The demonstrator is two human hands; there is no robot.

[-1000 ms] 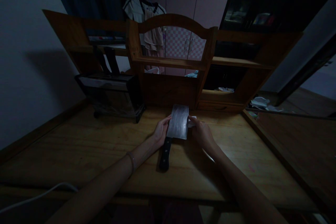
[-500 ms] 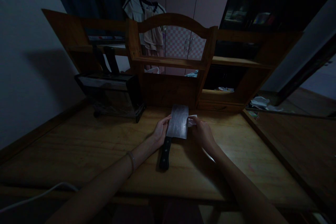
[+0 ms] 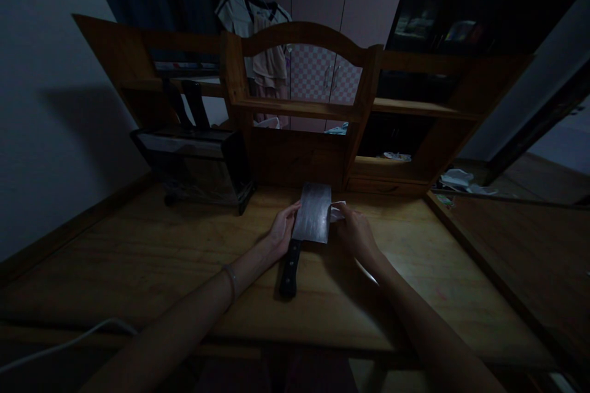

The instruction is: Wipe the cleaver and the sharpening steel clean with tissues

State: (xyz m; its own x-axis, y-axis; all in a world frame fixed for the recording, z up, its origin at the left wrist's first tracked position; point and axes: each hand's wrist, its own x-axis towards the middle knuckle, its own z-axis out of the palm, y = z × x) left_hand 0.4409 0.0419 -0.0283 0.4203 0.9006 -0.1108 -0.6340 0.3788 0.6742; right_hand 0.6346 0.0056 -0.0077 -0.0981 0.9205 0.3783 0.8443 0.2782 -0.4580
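- My left hand [image 3: 280, 232]: fingers loose, not gripping, tips steadying the left edge of one broad steel cleaver with a black riveted handle [image 3: 313, 215].
- My right hand [image 3: 357, 234]: pinched on one small white crumpled wipe [image 3: 337, 211], held at the blade's right edge.
- The cleaver lies flat on the wooden desk [image 3: 138, 258], between both hands, handle towards me.
- Back left: one dark knife block [image 3: 198, 163] with two dark handles [image 3: 187, 104] standing up.
- Behind: one wooden shelf hutch [image 3: 299, 110].
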